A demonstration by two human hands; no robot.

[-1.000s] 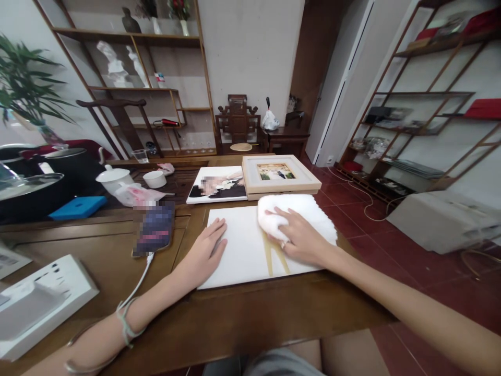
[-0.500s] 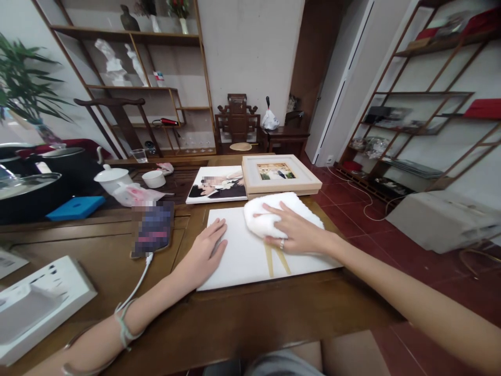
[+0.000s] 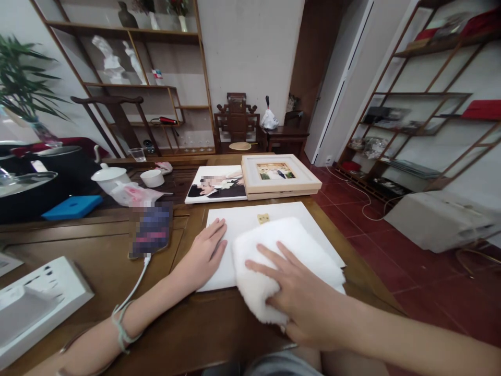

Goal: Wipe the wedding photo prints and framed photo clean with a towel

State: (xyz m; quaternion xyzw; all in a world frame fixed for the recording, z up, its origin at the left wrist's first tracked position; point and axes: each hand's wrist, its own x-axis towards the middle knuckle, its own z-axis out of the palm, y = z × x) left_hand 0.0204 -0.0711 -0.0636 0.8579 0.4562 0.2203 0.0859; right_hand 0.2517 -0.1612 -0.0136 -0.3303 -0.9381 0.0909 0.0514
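A flat white panel (image 3: 230, 224) lies on the wooden table, with a small gold-coloured plate (image 3: 263, 218) near its far edge. My left hand (image 3: 205, 250) rests flat on the panel's left side, fingers stretched out and holding nothing. Under my right hand (image 3: 289, 287) is a fluffy white cloth (image 3: 285, 240), pressed down with the fingers spread over it and the thumb side tucked around its near edge. The cloth covers the panel's near right part and hangs past its front edge. Yellowish strips on the panel are hidden beneath it.
Beyond the panel lie a photo print (image 3: 215, 183) and a framed picture (image 3: 279, 175). To the left are a phone (image 3: 152, 230) on a white cable, a blue box (image 3: 72, 207), white cups and a white device (image 3: 43, 303). The table (image 3: 188, 324) ends at the right above red tiles.
My right hand has pulled the cloth toward me, from the panel's far middle to its near edge. This uncovers the gold-coloured plate and hides the yellowish strips. The left hand stays put.
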